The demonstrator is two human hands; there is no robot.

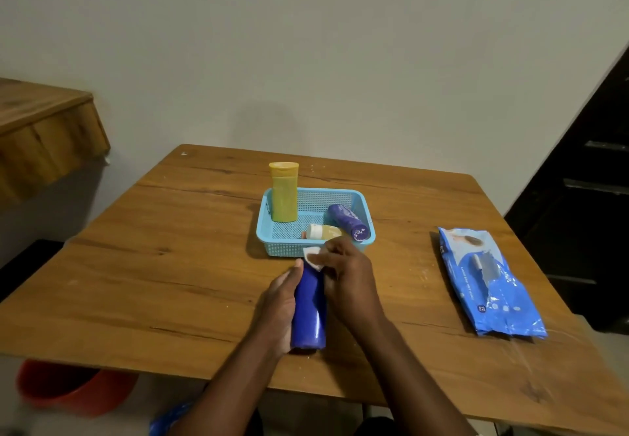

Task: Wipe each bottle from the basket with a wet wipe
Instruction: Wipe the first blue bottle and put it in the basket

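The left hand [277, 303] is gripping the blue bottle [309, 309] just before the basket [272, 231] while the right hand [343, 272] is apparently pinching the wipe [313, 257], risking a slip.

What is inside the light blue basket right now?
Three bottles: a tall yellow bottle upright, a purple bottle and a small yellow bottle lying down. The right hand covers the basket front corner.

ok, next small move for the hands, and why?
Probably draw the wet wipe down the blue bottle: the right hand pinches it at the top end only, while the left hand grips the body.
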